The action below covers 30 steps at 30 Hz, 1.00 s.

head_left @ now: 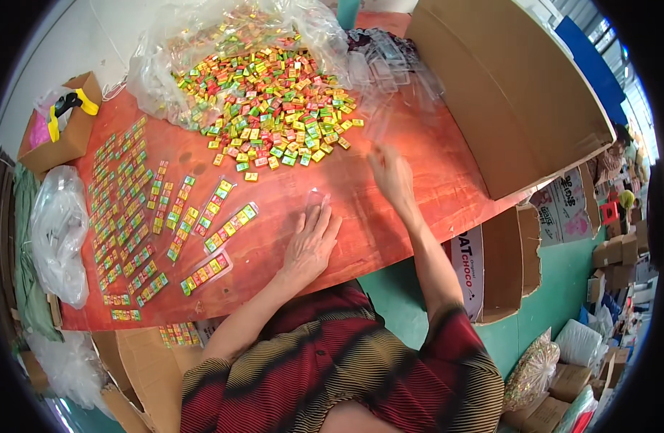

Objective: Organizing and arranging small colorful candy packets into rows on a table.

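My left hand [310,244] lies palm down near the table's front edge, its fingers stretched over a small clear plastic tray [318,196]; the hand covers part of this tray. To the right, my right hand [392,177] is raised with its fingers closed and somewhat blurred. A see-through plastic strip [379,121], smeared by motion, reaches up from its fingertips towards a heap of clear trays [384,66]. Small red, yellow and green packs [274,108] spill from a large clear bag [153,79] ahead of my hands.
Filled strips of packs [231,227] lie in rows across the red table's [274,285] left side. A tall cardboard box [512,94] stands at the right. A small carton [72,130] holds a yellow-and-black tool [71,108] at far left. Open cartons [501,263] stand below the right edge.
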Each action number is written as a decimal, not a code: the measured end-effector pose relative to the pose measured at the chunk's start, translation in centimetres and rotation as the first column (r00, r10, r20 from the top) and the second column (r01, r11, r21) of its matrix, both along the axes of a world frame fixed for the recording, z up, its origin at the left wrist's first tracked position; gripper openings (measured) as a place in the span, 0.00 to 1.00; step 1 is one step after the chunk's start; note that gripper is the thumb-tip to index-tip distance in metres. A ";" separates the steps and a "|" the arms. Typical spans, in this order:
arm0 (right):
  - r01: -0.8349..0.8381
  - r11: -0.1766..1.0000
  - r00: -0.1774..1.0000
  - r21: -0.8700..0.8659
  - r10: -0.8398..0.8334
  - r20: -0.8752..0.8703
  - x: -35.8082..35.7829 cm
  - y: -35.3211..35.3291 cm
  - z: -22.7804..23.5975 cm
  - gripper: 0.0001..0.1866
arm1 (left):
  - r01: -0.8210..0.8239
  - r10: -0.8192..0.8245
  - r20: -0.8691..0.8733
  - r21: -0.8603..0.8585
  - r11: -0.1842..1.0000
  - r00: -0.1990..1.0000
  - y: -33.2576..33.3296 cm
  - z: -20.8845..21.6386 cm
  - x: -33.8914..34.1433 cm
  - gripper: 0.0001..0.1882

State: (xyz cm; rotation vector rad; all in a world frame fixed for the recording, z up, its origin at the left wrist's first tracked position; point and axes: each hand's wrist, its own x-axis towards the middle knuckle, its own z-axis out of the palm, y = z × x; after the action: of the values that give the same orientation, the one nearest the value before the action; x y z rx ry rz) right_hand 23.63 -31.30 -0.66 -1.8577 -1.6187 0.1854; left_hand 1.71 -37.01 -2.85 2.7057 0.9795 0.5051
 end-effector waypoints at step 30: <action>-0.322 0.947 0.911 -0.021 0.316 0.267 2.0 -6.1 -1.4 0.17 | 0.035 -0.035 0.136 0.002 0.999 0.990 -3.0 0.7 -3.6 0.18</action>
State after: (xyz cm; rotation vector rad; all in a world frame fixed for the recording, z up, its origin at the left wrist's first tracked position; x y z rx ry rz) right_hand 25.62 -37.37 -2.10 -1.6426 -2.1002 0.0554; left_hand -1.93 -40.00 -2.11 2.6429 0.8952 0.6725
